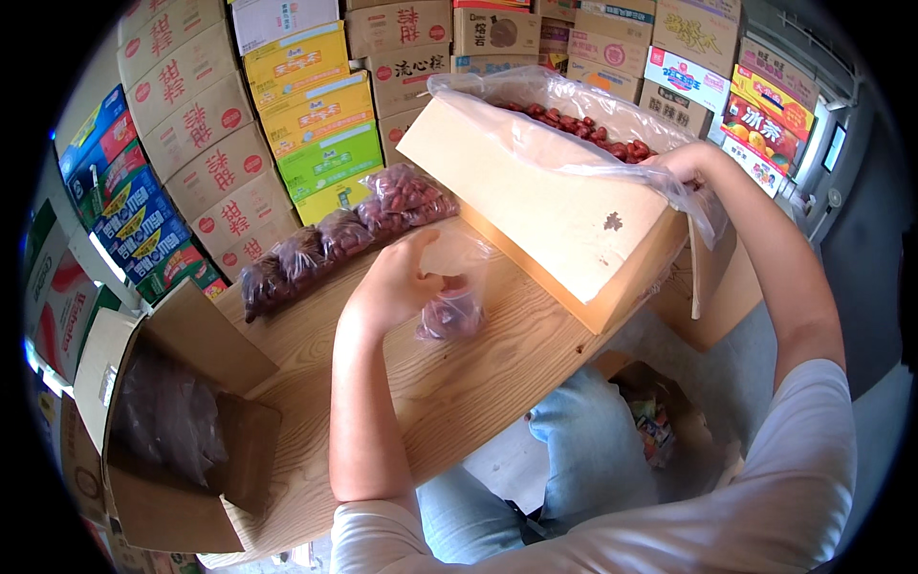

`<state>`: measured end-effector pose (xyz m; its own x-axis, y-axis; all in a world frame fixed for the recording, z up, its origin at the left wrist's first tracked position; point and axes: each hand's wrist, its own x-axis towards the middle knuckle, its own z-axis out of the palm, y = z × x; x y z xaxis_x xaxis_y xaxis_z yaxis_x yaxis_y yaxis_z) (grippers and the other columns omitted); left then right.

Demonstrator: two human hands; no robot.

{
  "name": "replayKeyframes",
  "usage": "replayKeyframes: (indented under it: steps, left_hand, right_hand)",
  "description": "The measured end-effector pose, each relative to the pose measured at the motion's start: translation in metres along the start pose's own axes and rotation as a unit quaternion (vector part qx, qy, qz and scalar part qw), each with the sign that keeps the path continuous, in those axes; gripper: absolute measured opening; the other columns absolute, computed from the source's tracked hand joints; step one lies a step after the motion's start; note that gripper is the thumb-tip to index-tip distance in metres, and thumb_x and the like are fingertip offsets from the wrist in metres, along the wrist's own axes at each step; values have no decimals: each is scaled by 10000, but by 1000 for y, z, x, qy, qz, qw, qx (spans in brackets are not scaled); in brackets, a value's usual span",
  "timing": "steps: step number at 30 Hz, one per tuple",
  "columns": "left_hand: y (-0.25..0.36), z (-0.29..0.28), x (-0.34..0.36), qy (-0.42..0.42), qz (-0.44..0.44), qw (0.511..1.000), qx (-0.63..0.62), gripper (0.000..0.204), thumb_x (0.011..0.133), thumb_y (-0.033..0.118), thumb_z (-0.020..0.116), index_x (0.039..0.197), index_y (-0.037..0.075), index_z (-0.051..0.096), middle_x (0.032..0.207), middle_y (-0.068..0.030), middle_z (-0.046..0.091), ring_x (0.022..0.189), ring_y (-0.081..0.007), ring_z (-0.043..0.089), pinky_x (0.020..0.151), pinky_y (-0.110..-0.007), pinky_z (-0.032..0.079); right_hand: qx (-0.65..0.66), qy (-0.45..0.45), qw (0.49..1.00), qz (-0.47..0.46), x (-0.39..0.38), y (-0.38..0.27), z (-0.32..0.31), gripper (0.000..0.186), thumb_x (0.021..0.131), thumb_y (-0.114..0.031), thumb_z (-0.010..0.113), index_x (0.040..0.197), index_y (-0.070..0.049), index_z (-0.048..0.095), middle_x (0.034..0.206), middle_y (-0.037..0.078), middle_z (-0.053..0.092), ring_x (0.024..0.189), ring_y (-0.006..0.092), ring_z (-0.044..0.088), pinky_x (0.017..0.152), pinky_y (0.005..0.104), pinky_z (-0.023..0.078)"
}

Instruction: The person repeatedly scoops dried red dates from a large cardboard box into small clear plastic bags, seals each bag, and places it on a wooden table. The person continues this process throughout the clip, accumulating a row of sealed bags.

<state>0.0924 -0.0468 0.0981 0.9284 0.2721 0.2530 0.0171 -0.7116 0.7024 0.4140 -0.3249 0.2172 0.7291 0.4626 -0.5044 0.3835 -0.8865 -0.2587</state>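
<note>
My left hand [397,277] holds open a small clear plastic bag [449,306] with a few dark red dried fruits at its bottom, resting on the wooden table [459,392]. My right hand [684,163] reaches into a large tilted cardboard box [545,206] lined with clear plastic and filled with red dried fruits [583,124]; its fingers are hidden among the plastic and fruit. A row of filled bags of the same fruit [335,234] lies along the table's far edge, left of my left hand.
An open cardboard box [163,421] with plastic-wrapped contents stands at the left of the table. Stacked printed cartons [258,115] fill the wall behind. A brown box [722,297] sits under the tilted one. My knees in jeans [583,430] are below the table edge.
</note>
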Motion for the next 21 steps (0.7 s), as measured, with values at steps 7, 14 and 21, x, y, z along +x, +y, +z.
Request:
replayKeyframes:
  steps: [7,14,21]
  left_hand:
    - [4,-1,-2,-4,-13,1000,-10,609,743,-10,606,1334,-51,464,1285,-214,569,822,-211,680,729,-317,536]
    - [2,-1,-1,-6,-10,1000,-6,615,744,-11,604,1339,-56,457,1267,-222,579,828,-211,683,728,-320,535]
    - [9,-3,-4,-14,-19,1000,-19,602,747,-7,608,1329,-61,463,1251,-218,590,816,-203,677,716,-320,533]
  right_hand:
    - [36,-42,994,-96,-37,-6,-1,656,776,-77,635,1390,-216,450,1033,-46,565,876,55,535,679,239,463]
    - [56,-58,986,-147,-53,-9,5,804,696,98,579,1439,-129,374,1138,31,553,1004,124,523,792,254,471]
    - [-103,-58,982,-147,-25,-3,0,872,657,105,487,1459,-206,345,1155,50,516,936,143,530,648,260,496]
